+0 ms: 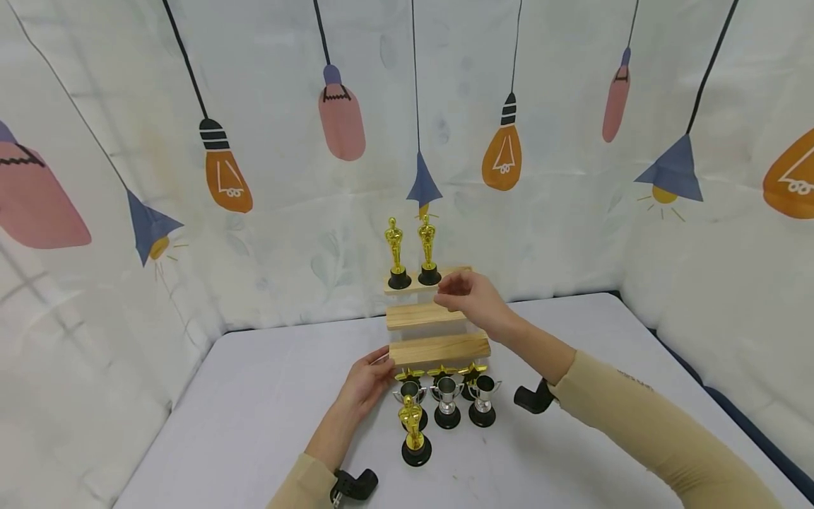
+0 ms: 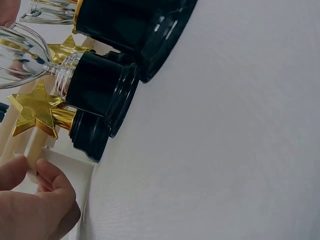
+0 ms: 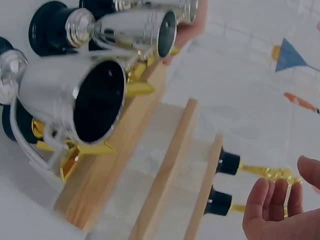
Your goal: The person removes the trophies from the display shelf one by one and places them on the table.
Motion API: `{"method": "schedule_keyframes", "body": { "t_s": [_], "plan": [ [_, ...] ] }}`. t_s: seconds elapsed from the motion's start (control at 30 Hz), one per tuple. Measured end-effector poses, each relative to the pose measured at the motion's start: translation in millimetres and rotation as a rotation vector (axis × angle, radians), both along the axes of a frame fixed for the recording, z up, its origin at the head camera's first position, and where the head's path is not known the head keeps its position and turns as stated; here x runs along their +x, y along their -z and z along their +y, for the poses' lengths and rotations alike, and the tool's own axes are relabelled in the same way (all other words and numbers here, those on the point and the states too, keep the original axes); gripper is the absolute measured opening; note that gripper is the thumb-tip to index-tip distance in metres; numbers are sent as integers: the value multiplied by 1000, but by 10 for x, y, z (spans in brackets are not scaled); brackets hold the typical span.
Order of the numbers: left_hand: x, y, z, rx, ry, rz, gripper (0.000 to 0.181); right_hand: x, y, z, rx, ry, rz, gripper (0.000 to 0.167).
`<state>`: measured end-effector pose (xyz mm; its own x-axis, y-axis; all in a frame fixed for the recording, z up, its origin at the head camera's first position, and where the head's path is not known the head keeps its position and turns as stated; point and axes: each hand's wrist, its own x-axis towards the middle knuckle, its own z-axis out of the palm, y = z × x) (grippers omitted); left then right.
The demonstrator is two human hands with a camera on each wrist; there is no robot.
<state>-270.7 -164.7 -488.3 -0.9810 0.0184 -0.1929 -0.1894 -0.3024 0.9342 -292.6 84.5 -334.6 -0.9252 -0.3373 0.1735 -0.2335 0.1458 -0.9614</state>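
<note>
A tiered wooden display shelf [image 1: 439, 349] stands near the back of the table. At its lowest board's left end, my left hand [image 1: 365, 382] pinches the wood between thumb and fingers. On the top board are two gold figure trophies [image 1: 394, 247] with black bases, both upright. My right hand [image 1: 473, 300] hovers just right of them, fingers loosely bent and nothing held; in the right wrist view the thumb [image 3: 310, 170] is apart from the fingers. Before the shelf stand several silver cup trophies [image 1: 448, 406], gold star trophies [image 2: 37, 110] behind them, and another gold figure trophy [image 1: 413, 428] in front.
A white-covered table [image 1: 267, 396] holds everything. Behind it hangs a pale curtain [image 1: 286, 254] printed with lamps and bulbs. Each wrist carries a black camera mount [image 1: 534, 398].
</note>
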Motion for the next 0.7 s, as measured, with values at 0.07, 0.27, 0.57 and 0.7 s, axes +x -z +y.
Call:
{"method": "schedule_keyframes", "body": {
  "t_s": [0.07,0.27,0.57,0.7],
  "plan": [
    [2,-1,0,-1,-3,-1,51,-79,-5,12,-5,11,-4,29],
    [14,11,4,11,11,13,52,-291,2,55,-2,43,-13,33],
    [14,-8,-6,-5,10,7,53,-559,43,10,-21,62,-39,39],
    [6,-3,-4,2,14,16,52,-640,81,-71,-32,124,-36,40]
  ]
}}
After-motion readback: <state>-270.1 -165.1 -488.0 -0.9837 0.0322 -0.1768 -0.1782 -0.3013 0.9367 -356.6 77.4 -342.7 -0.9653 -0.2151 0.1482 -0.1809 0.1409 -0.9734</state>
